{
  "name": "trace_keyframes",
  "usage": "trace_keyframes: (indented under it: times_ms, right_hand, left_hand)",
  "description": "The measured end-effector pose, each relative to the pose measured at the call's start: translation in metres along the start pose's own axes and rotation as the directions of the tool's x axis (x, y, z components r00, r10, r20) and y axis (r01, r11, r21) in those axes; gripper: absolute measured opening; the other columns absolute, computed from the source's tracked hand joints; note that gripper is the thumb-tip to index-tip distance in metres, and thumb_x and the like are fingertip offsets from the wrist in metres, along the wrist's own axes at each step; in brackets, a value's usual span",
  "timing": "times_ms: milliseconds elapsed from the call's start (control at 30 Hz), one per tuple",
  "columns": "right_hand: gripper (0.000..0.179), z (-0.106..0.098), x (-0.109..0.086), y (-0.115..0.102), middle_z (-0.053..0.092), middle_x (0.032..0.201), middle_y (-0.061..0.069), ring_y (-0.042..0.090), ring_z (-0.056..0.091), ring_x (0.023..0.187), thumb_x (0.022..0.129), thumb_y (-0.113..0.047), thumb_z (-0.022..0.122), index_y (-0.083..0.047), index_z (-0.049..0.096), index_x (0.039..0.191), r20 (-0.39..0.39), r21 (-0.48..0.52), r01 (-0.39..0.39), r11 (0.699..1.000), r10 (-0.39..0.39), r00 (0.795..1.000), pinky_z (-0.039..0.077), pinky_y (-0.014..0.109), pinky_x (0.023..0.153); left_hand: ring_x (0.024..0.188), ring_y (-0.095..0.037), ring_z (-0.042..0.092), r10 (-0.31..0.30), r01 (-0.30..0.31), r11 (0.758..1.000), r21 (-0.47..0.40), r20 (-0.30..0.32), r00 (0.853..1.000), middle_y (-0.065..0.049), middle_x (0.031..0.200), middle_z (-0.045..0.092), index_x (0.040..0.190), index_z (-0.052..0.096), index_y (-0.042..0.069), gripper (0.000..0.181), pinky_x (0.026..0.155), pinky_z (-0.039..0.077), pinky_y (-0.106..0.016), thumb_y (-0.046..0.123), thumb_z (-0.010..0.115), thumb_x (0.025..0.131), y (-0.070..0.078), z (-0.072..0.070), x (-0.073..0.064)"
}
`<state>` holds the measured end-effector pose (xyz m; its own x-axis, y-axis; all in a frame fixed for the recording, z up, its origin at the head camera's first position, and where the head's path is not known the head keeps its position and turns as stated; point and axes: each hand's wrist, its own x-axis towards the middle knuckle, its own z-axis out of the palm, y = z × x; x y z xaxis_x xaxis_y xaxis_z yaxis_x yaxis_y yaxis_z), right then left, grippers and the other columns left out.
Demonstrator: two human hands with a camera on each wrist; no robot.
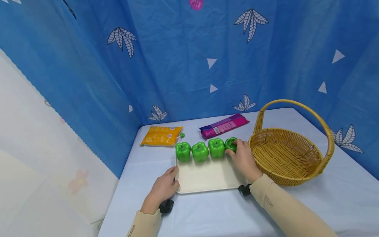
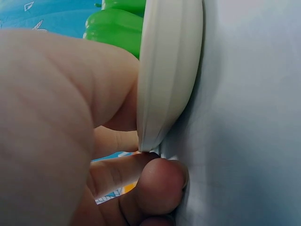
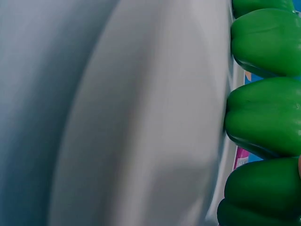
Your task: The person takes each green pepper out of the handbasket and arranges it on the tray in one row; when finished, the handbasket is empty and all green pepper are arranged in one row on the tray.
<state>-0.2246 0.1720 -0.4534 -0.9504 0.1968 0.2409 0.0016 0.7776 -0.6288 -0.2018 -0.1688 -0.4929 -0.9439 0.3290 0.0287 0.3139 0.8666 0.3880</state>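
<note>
A cream tray (image 1: 210, 179) lies on the table with a row of several green bell peppers along its far side. My left hand (image 1: 163, 186) grips the tray's left edge; in the left wrist view the thumb (image 2: 113, 89) lies against the rim, with curled fingers (image 2: 160, 186) at its outer edge near the tabletop. At the right end of the row, my right hand (image 1: 244, 159) holds a green bell pepper (image 1: 230, 144) between thumb and fingers. The right wrist view shows that pepper (image 3: 258, 193) at lower right, with the hand mostly out of frame.
A yellow wicker basket (image 1: 296, 179) with a tall handle stands right of the tray, close to my right hand. Behind the peppers lie an orange packet (image 1: 161, 136) and a purple-pink packet (image 1: 225, 126). Blue patterned curtain (image 1: 189, 65) hangs behind the table.
</note>
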Motion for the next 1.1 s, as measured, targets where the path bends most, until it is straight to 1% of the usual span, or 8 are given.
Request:
trace_keyframes:
  times_ms: [133, 400, 467, 567, 667, 767, 967, 1100]
  right_hand:
    - [0.053, 0.001, -0.001, 0.0, 0.054, 0.125, 0.035, 0.045, 0.059, 0.112, 0.097, -0.032, 0.072, 0.005, 0.054, 0.13, -0.001, -0.006, -0.01, 1.0, 0.01, 1.0, 0.052, 0.058, 0.09]
    - [0.053, 0.006, 0.001, 0.002, 0.055, 0.125, 0.034, 0.044, 0.058, 0.113, 0.097, -0.032, 0.072, 0.006, 0.054, 0.13, -0.002, -0.006, -0.022, 1.0, 0.022, 1.0, 0.051, 0.058, 0.094]
    - [0.053, 0.007, 0.001, 0.003, 0.056, 0.125, 0.033, 0.044, 0.059, 0.114, 0.096, -0.033, 0.072, 0.005, 0.055, 0.13, -0.003, -0.004, -0.025, 1.0, 0.025, 1.0, 0.051, 0.058, 0.095]
    - [0.055, 0.009, 0.002, 0.003, 0.057, 0.125, 0.033, 0.044, 0.059, 0.114, 0.096, -0.035, 0.072, 0.004, 0.055, 0.131, 0.007, 0.008, -0.025, 1.0, 0.025, 1.0, 0.051, 0.058, 0.095]
    - [0.057, 0.01, 0.003, 0.002, 0.057, 0.126, 0.033, 0.045, 0.059, 0.115, 0.097, -0.036, 0.072, 0.004, 0.054, 0.133, 0.019, 0.013, -0.023, 1.0, 0.023, 1.0, 0.051, 0.058, 0.095]
    - [0.056, 0.01, 0.002, 0.001, 0.056, 0.128, 0.032, 0.046, 0.058, 0.118, 0.097, -0.037, 0.071, 0.003, 0.054, 0.133, 0.026, 0.01, -0.021, 1.0, 0.021, 0.999, 0.051, 0.059, 0.098]
    - [0.051, 0.01, -0.003, -0.001, 0.053, 0.135, 0.033, 0.048, 0.055, 0.125, 0.098, -0.034, 0.07, 0.002, 0.055, 0.132, 0.038, 0.014, 0.01, 1.0, -0.011, 0.999, 0.048, 0.061, 0.103]
    - [0.049, 0.012, -0.005, -0.003, 0.053, 0.136, 0.033, 0.048, 0.055, 0.125, 0.098, -0.032, 0.07, 0.002, 0.056, 0.13, 0.034, 0.013, 0.033, 0.999, -0.033, 0.999, 0.048, 0.06, 0.104]
  left_hand:
    - [0.139, -0.036, 0.052, -0.002, 0.002, 1.0, -0.012, 0.006, 1.0, -0.015, 0.16, 0.044, 0.155, 0.043, 0.001, 0.062, 0.111, 0.047, -0.052, 0.019, 0.054, 0.097, 0.001, -0.002, 0.0]
    - [0.141, -0.035, 0.05, -0.016, 0.016, 0.999, -0.042, 0.005, 1.0, -0.017, 0.16, 0.042, 0.155, 0.042, -0.002, 0.063, 0.111, 0.047, -0.052, 0.016, 0.055, 0.095, 0.002, -0.004, -0.001]
    - [0.137, -0.034, 0.054, -0.025, 0.025, 0.999, -0.048, 0.005, 1.0, -0.019, 0.161, 0.041, 0.155, 0.042, -0.002, 0.063, 0.108, 0.049, -0.051, 0.014, 0.054, 0.095, 0.002, -0.005, -0.001]
    - [0.121, -0.03, 0.061, -0.033, 0.033, 0.998, -0.051, 0.001, 0.999, -0.021, 0.162, 0.038, 0.154, 0.042, -0.003, 0.063, 0.096, 0.053, -0.045, 0.012, 0.053, 0.094, 0.001, -0.005, 0.0]
    - [0.108, -0.025, 0.061, -0.038, 0.038, 0.998, -0.055, 0.002, 0.999, -0.022, 0.163, 0.036, 0.154, 0.041, -0.003, 0.063, 0.085, 0.05, -0.039, 0.01, 0.052, 0.094, 0.0, -0.005, -0.001]
    - [0.112, -0.027, 0.061, -0.028, 0.028, 0.998, -0.063, -0.002, 1.0, -0.023, 0.162, 0.036, 0.154, 0.041, -0.005, 0.064, 0.086, 0.05, -0.041, 0.009, 0.053, 0.093, 0.0, -0.006, -0.002]
    - [0.132, -0.032, 0.056, -0.034, 0.034, 0.998, -0.055, -0.005, 0.999, -0.024, 0.161, 0.038, 0.152, 0.043, -0.007, 0.063, 0.1, 0.052, -0.047, 0.009, 0.053, 0.092, -0.001, -0.006, -0.007]
    - [0.134, -0.034, 0.055, -0.029, 0.029, 0.999, -0.045, -0.011, 1.0, -0.025, 0.16, 0.039, 0.151, 0.044, -0.008, 0.062, 0.1, 0.052, -0.046, 0.007, 0.054, 0.092, -0.001, -0.007, -0.01]
